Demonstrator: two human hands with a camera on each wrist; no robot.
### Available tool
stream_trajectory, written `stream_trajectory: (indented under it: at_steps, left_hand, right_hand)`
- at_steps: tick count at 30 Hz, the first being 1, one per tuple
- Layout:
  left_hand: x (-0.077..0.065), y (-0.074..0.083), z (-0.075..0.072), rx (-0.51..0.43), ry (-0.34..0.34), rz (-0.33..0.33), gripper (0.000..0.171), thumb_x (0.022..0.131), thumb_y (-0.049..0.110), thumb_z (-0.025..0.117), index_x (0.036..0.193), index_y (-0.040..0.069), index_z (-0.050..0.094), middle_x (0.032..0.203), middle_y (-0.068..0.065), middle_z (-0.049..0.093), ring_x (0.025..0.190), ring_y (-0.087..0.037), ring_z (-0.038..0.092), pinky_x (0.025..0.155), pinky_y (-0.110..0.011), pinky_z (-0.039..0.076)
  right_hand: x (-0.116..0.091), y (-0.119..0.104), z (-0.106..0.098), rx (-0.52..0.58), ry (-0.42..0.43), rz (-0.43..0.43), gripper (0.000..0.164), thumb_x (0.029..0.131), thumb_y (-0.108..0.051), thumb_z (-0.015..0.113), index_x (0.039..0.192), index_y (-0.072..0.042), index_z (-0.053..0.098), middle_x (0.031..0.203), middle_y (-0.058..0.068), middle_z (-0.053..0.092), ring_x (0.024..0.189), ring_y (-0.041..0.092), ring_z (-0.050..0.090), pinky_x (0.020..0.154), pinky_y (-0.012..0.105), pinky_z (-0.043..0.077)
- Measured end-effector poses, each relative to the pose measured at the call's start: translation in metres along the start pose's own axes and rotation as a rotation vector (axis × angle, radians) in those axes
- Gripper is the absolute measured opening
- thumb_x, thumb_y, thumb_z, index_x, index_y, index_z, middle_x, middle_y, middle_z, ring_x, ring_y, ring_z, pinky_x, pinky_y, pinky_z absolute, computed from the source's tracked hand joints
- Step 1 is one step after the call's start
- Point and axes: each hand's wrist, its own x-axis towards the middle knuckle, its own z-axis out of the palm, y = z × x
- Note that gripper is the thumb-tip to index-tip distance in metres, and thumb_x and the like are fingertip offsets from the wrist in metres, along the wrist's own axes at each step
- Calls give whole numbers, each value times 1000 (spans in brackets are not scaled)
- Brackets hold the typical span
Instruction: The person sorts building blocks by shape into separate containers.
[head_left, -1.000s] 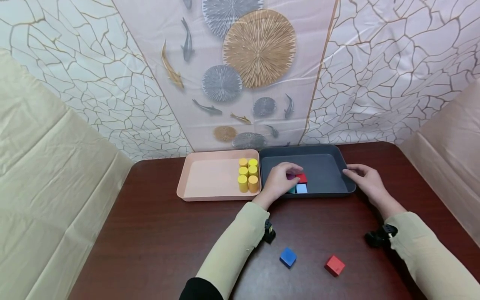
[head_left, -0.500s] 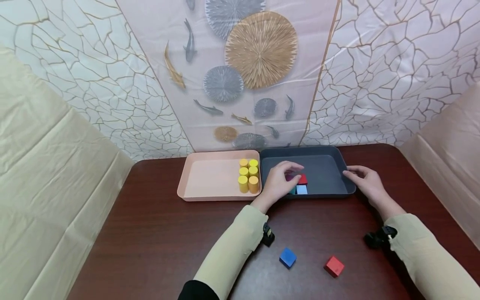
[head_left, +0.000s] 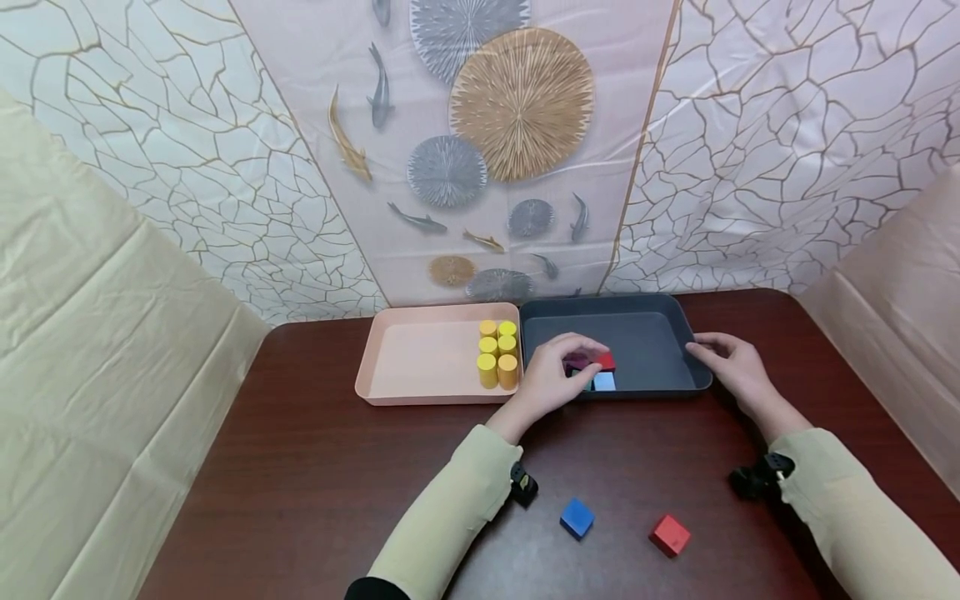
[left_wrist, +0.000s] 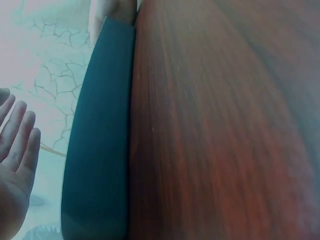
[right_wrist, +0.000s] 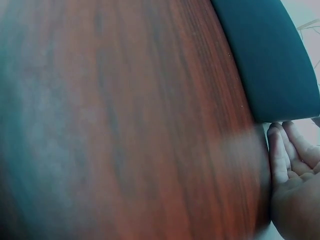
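Observation:
My left hand (head_left: 551, 375) hovers over the front left of the dark tray (head_left: 645, 342), thumb and fingers apart and holding nothing. Its fingers look straight in the left wrist view. Just beyond the thumb sit a red cube (head_left: 606, 361) and a light blue cube (head_left: 604, 382); a purple block and a teal one are partly hidden by the hand. At the tray's right end my right hand (head_left: 735, 367) grips the rim between thumb and fingers. In the right wrist view, the fingertips (right_wrist: 276, 131) meet the tray's outer wall.
Left of the dark tray, touching it, is a pink tray (head_left: 420, 354) with several yellow and orange cylinders (head_left: 487, 371) along its right side. A blue cube (head_left: 577, 518) and another red cube (head_left: 670, 535) lie on the brown table (head_left: 300, 467) in front. A patterned cloth (head_left: 525, 208) hangs behind.
The left hand has drawn back slightly to the left and toward me, its thumb and fingers spreading and leaving the blocks in the tray. My right hand stays at the rim.

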Motion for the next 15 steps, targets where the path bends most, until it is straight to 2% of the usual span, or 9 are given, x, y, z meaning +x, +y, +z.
stream_trajectory:
  at_steps: [3,7,11,15]
  left_hand:
    - [-6,3,-3,6,-14,30,23,101,7,71,124,3,75,121,-11,74,107,-23,71,98,-38,61]
    - [-14,6,-5,17,-32,67,23,101,6,70,123,3,75,120,-9,74,108,-21,71,99,-40,61]
    - [-23,9,-7,35,-47,77,22,101,7,70,123,6,75,118,-8,74,106,-18,71,99,-34,61]
    - [-32,11,-8,46,-55,76,23,101,8,71,123,7,75,117,-7,74,105,-17,71,99,-28,59]
  right_hand:
    - [0,0,0,-9,0,5,61,107,-36,64,144,12,57,100,-26,57,83,-17,53,72,7,48]
    - [0,0,0,-23,-2,10,59,108,-35,63,144,11,56,106,-18,59,83,-18,52,72,7,48]
    - [0,0,0,-28,2,1,59,108,-35,63,144,11,57,109,-14,60,84,-20,52,72,6,48]
    - [0,0,0,-20,7,-10,58,107,-33,64,143,12,57,104,-22,57,84,-20,52,72,6,48]
